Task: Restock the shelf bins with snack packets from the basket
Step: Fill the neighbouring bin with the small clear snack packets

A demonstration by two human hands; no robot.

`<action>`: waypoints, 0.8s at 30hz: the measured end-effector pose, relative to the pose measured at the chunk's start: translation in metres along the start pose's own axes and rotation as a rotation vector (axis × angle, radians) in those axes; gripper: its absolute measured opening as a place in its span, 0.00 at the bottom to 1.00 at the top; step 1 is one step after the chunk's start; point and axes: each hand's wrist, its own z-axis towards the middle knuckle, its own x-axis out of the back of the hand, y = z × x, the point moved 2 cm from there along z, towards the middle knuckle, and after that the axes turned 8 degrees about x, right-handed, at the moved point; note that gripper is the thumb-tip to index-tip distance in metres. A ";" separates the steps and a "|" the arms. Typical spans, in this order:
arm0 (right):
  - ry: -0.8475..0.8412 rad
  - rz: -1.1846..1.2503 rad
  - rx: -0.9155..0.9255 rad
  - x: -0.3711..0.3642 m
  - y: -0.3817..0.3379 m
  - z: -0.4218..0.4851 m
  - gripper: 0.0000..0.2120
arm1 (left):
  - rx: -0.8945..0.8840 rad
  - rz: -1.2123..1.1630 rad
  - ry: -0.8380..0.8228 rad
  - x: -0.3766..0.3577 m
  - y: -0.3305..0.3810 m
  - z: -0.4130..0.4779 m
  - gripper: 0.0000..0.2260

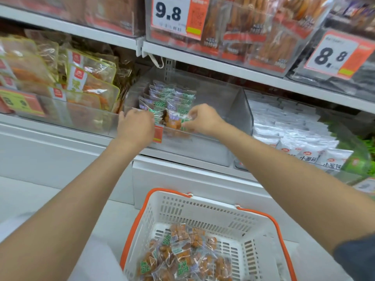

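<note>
Begins at far left with yellow-edged packets, stood on edge behind a clear front wall, probably to face labels toward the aisle; moves next to the left hand, reaching over the front rim of the middle bin; shows only the back of that hand, fingers bent forward and down among the front row; hides the tips, so cannot tell whether pinching anything or merely bracing; reads, as a judgement, as propping the row upright to let a newcomer slot in without toppling the rest.

Holds, inside that bin, snack packets in purple and green, ranked on edge against the left wall, with the right half bare; suggests filling row by row from the left.

Finds at the front of the row one packet of orange pieces, pinched at its right edge between the thumb and curled fingers of the right hand; carries it upright, level with the rim, apparently to match the standing rows.

Meets further right white packets, heaped in the neighbouring bin, touched by neither hand.

Ends lower down, between the forearms, with the basket, white with an orange rim, parked right below the bin, presumably to shorten each reach; contains loose packets of the same orange kind across its bottom; points to restocking well short of done.
</note>
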 end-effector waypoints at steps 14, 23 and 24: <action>-0.016 0.229 -0.356 -0.029 -0.002 0.022 0.23 | -0.001 0.009 -0.055 -0.006 0.003 -0.001 0.13; -0.014 0.339 -0.257 -0.022 0.006 0.011 0.20 | 0.003 -0.023 -0.052 -0.005 0.002 0.000 0.14; -0.019 0.367 -0.256 -0.021 0.006 0.011 0.19 | 0.008 -0.030 -0.051 -0.006 0.001 0.001 0.15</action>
